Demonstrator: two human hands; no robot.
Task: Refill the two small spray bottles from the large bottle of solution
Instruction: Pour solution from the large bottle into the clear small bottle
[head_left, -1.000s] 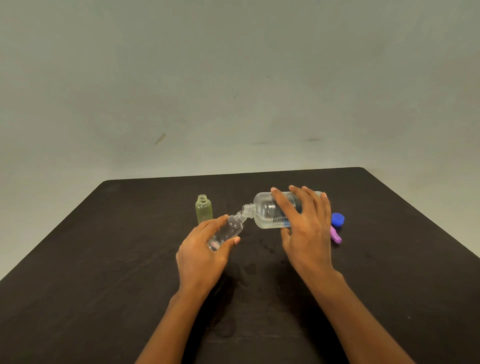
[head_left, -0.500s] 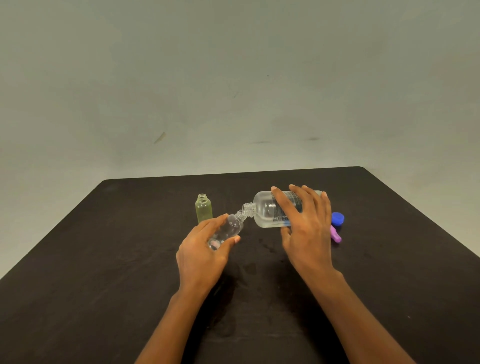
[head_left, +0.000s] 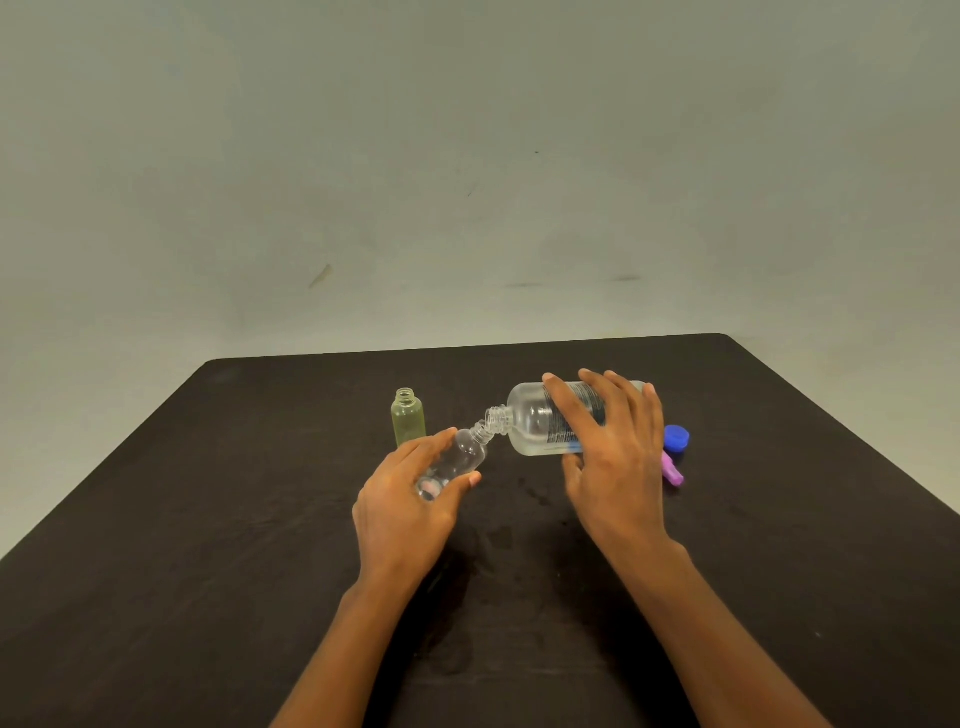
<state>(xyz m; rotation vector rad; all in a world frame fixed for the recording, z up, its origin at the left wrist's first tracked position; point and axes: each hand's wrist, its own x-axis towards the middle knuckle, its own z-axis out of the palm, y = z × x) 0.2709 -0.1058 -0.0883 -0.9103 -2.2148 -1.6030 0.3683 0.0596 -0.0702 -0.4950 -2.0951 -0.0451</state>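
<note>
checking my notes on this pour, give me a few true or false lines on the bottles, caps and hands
1. The left hand holds the clear small bottle tilted. True.
2. The large bottle stands upright. False: the right hand tips it sideways, its neck at the small bottle's mouth.
3. The green small bottle stands upright, uncapped. True.
4. The blue cap is on the large bottle. False: it lies on the table, beside a purple piece.

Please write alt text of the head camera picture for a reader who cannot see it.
A right hand tips a large clear bottle mouth to mouth against a small clear bottle held tilted by the left hand, above a dark table. A small yellowish bottle stands open nearby.
</note>
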